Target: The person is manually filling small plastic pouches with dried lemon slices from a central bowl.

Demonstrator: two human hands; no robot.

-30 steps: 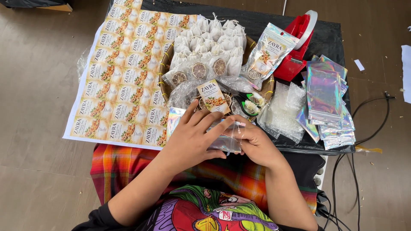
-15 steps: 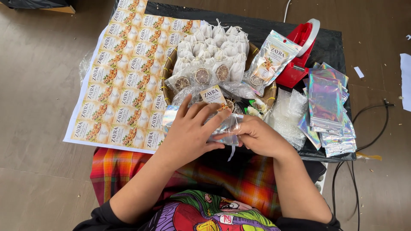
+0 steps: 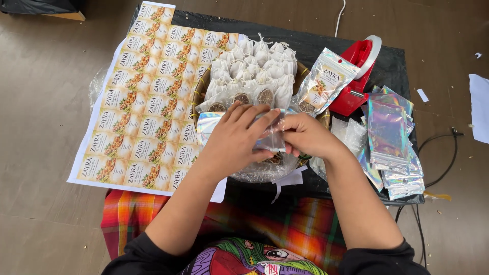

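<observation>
Both hands meet over the near edge of the basket (image 3: 199, 91): the left hand (image 3: 235, 138) lies flat-fingered on a small holographic pouch (image 3: 271, 137), and the right hand (image 3: 305, 135) pinches its right edge. The label sheet (image 3: 147, 97) lies to the left, and the red tape dispenser (image 3: 356, 76) sits far right.

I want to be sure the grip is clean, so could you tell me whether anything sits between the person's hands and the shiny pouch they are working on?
Nothing visible does. The left hand lies flat over the shiny pouch, and the right hand pinches its right edge directly, above the basket of white sachets.
</observation>
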